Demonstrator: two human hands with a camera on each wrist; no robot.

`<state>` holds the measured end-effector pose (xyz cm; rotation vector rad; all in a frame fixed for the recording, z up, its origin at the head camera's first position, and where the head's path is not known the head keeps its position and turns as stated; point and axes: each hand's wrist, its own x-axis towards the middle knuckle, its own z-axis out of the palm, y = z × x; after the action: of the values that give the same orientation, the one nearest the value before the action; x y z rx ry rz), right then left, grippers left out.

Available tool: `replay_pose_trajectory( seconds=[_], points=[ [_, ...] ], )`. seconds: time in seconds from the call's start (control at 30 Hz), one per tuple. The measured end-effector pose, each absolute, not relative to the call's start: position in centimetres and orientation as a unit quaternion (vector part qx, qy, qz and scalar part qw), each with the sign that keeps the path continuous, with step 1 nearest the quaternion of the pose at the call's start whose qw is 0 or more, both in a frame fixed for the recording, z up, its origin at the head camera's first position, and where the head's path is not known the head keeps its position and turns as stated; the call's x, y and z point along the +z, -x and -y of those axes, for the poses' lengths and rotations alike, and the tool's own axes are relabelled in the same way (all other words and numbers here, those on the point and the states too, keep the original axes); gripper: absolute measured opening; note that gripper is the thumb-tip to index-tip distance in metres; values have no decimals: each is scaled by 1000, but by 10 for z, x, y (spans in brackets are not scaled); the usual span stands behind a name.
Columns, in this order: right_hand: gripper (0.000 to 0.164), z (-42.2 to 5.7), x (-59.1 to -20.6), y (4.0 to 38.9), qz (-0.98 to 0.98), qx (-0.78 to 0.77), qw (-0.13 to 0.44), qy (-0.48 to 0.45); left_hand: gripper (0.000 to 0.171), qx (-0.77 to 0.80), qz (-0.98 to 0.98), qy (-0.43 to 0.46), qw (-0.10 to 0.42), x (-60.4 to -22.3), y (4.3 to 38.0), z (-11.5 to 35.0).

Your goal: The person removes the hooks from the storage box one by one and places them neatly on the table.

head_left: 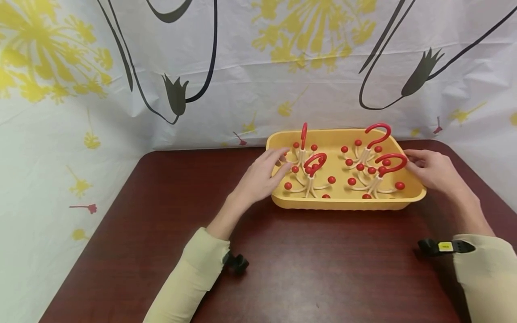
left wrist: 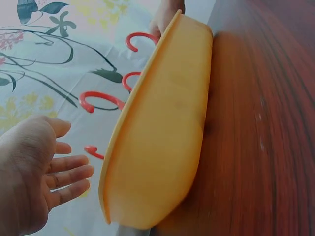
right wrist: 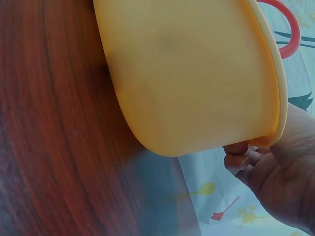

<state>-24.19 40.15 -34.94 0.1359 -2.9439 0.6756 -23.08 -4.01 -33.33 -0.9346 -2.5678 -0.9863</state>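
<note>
A yellow plastic tub (head_left: 347,204) stands on the dark table and holds several hangers (head_left: 365,154) with red hooks on top and cream arms tipped with red balls. At the tub's left end is my left hand (head_left: 258,176), fingers spread loosely near the rim. The left wrist view shows this hand apart from the tub's wall (left wrist: 157,123), with nothing in it. My right hand (head_left: 436,171) grips the tub's right end. In the right wrist view its curled fingers (right wrist: 238,161) lie under the rim, and the thumb is mostly hidden.
The reddish-brown table (head_left: 307,269) reaches back to a white cloth (head_left: 226,121) printed with yellow flowers and dark stems, which hangs right behind the tub. Black straps with small devices (head_left: 444,246) sit at both sleeve cuffs.
</note>
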Motion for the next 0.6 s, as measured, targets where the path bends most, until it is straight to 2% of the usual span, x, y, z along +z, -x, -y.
replay_pose_trajectory(
  seconds=[0.37,0.6],
  points=[
    [48,-396,-353,242,970,229,72,-37,40,-347,867,340,109,-331,229,17],
    [46,-396,-351,240,969,230,80,-34,33,-340,860,351,144,-330,229,4]
  ],
)
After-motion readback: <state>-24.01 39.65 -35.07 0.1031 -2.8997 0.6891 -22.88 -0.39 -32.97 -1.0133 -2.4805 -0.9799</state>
